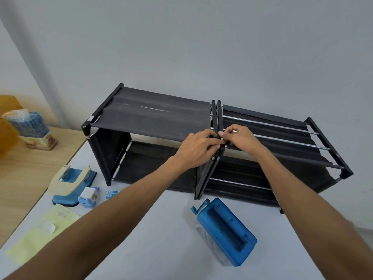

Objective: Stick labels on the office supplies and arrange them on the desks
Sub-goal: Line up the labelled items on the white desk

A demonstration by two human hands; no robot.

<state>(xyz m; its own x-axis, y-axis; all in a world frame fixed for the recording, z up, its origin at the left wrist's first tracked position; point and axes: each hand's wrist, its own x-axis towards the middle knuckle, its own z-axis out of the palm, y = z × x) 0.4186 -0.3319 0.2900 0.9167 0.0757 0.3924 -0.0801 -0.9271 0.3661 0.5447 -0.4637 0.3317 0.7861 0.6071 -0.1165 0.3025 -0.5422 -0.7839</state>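
1. Two black fabric racks stand end to end on the white desk (157,229). Their shared long axis runs left to right. Left rack (153,114) lies left of the fingers, right rack (272,138) right of them.
2. The adjoining end bars (219,116) run away from the person, straight under the fingers.
3. Left hand (198,147): forearm stretched forward, palm down, fingers (212,138) curled over the end bars.
4. Right hand (240,138): forearm stretched forward and angled inward, thumb and forefinger (222,134) pinching the same bars. The two hands' fingertips touch.
5. Cannot tell whether anything small sits between the fingertips.
6. Blue box with a slot (224,231): on the desk, nearer the person than the fingers, long axis far-left to near-right, crank end towards the racks.
7. Well left of the fingers: hole punch (71,184), yellow label sheet (43,229).
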